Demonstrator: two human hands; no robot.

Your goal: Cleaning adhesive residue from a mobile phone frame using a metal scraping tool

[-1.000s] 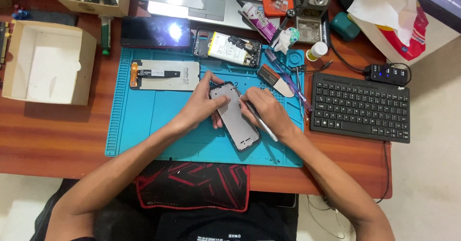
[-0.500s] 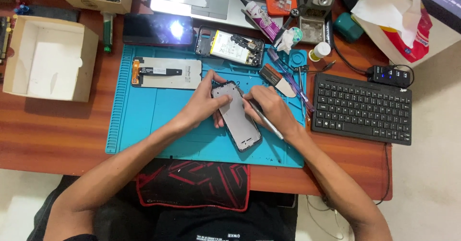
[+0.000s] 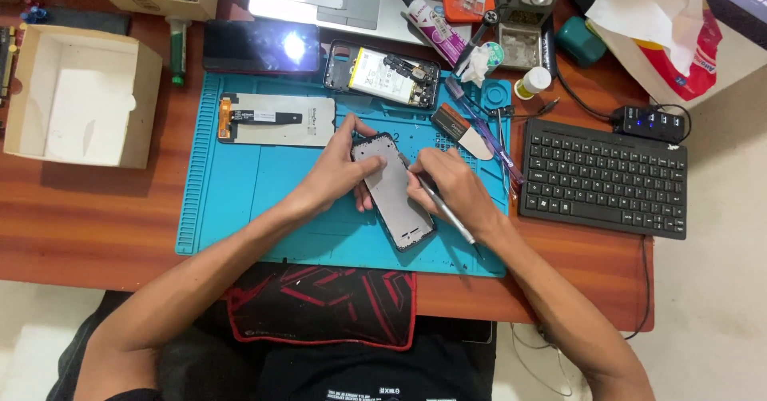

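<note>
A grey phone frame [image 3: 393,193] lies tilted on the blue repair mat [image 3: 240,201]. My left hand [image 3: 339,169] grips its upper left edge, thumb and fingers on the frame. My right hand [image 3: 447,185] holds a thin metal tool [image 3: 449,219] like a pen, with the tip against the frame's right edge near the top. A detached screen panel [image 3: 276,119] lies face down at the mat's upper left. An opened phone body with its battery showing [image 3: 382,75] sits at the mat's top edge.
An open white cardboard box [image 3: 80,97] stands at the left. A black keyboard [image 3: 603,179] lies at the right, a dark phone [image 3: 260,47] and a laptop [image 3: 335,1] behind the mat. Brushes, tweezers and small tools [image 3: 479,125] crowd the mat's upper right.
Both hands and the phone frame stay in place. The tool tip has shifted slightly along the frame's right edge.
</note>
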